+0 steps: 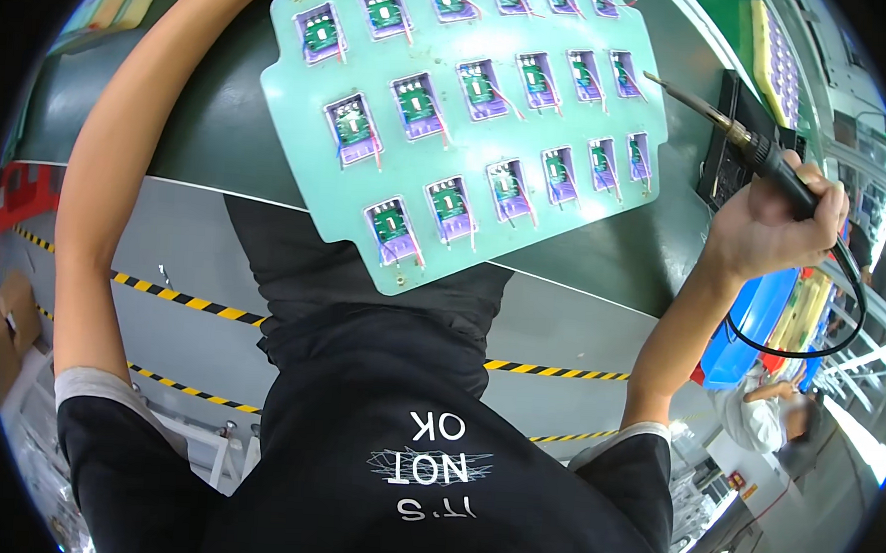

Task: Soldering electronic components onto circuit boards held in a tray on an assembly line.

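Note:
My right hand point(778, 222) is closed round the black handle of a soldering iron point(746, 142). Its thin metal tip points left, by the right edge of a light green tray point(366, 212). Several purple housings sit in rows of cut-outs in this tray, each with a small green circuit board point(412, 102) and thin red and blue wires. The tray tilts across the dark green bench and overhangs its near edge. My left forearm point(136, 110) reaches up along the tray's left side; the hand itself lies beyond the top edge of the picture.
A black cable point(810, 351) loops down from the iron. Behind the iron stands a dark holder or box point(736, 142). Blue bins point(756, 318) are at the right, with a person point(766, 414) farther off. A yellow tray with purple parts point(772, 63) lies at the upper right. Striped tape point(191, 300) marks the floor.

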Tool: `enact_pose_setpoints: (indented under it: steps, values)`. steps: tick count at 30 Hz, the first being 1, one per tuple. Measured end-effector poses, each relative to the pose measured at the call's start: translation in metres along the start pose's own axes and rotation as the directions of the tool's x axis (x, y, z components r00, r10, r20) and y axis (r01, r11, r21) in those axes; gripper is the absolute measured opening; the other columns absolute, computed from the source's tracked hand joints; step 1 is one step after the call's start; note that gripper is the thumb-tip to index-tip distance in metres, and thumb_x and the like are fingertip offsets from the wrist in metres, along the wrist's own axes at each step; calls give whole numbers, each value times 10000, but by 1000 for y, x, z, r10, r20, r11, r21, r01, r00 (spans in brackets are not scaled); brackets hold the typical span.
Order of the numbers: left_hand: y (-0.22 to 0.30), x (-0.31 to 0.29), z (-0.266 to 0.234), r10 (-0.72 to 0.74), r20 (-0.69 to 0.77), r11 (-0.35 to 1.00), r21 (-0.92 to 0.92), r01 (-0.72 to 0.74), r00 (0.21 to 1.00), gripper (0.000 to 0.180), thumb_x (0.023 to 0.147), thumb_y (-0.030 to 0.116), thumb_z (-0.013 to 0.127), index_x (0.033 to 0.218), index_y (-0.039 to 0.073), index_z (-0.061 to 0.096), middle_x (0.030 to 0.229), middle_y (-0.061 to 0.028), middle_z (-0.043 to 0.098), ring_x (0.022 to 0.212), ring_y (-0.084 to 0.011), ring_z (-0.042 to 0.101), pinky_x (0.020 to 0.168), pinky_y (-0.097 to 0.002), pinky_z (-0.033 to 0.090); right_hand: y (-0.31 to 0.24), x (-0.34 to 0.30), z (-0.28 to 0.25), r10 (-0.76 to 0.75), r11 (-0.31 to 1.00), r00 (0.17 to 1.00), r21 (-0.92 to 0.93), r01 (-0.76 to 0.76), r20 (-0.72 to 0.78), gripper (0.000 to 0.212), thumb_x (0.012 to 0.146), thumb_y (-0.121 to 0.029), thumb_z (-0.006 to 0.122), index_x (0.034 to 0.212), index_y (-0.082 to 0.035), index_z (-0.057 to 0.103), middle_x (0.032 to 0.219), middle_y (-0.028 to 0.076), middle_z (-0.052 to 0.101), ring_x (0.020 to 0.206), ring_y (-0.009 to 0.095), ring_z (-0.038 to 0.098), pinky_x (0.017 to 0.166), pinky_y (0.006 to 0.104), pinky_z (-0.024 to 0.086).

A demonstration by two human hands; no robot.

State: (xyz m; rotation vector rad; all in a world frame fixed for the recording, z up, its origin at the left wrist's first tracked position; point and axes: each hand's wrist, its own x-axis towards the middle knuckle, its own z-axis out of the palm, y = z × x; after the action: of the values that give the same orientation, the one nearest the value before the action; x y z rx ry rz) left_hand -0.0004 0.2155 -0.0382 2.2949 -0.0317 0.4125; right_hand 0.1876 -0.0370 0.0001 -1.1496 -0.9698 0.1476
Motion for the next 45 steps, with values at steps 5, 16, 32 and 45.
enact_pose_setpoints:
  steps: [5, 16, 32, 45]
  values:
    - [0, -2, -3, -43, 7, 999, 20, 43, 999, 295, 866, 245, 581, 949, -31, 641, 650, -87, 604, 554, -95, 487, 511, -252, 379, 1, -1, 8, -30, 999, 999, -30, 29, -36, 263, 857, -208, 461, 653, -45, 491, 463, 15, 399, 345, 64, 255, 363, 197, 228]
    - [7, 4, -9, -42, -4, 999, 2, 42, 999, 268, 856, 206, 592, 961, -37, 641, 665, -94, 616, 555, -95, 496, 504, -249, 376, -2, 5, 7, -62, 998, 998, 14, 63, -29, 250, 853, -182, 480, 663, -19, 479, 495, 52, 452, 336, 74, 283, 345, 212, 263]
    - [6, 1, -9, -154, 86, 988, 9, 154, 984, 271, 878, 180, 531, 999, -49, 612, 813, -106, 644, 712, -118, 586, 635, -234, 443, -6, -1, 18, -91, 995, 996, -41, 91, -15, 240, 859, -179, 447, 664, -42, 472, 458, 17, 369, 336, 55, 213, 379, 209, 229]
    - [-15, -16, -11, -152, 95, 988, 14, 151, 984, 303, 908, 229, 490, 1037, -21, 605, 815, -65, 609, 714, -94, 554, 642, -205, 408, -11, -11, 3, -177, 947, 969, 299, 120, 171, 131, 842, -66, 460, 902, 51, 457, 605, 116, 488, 367, 109, 350, 361, 265, 324]
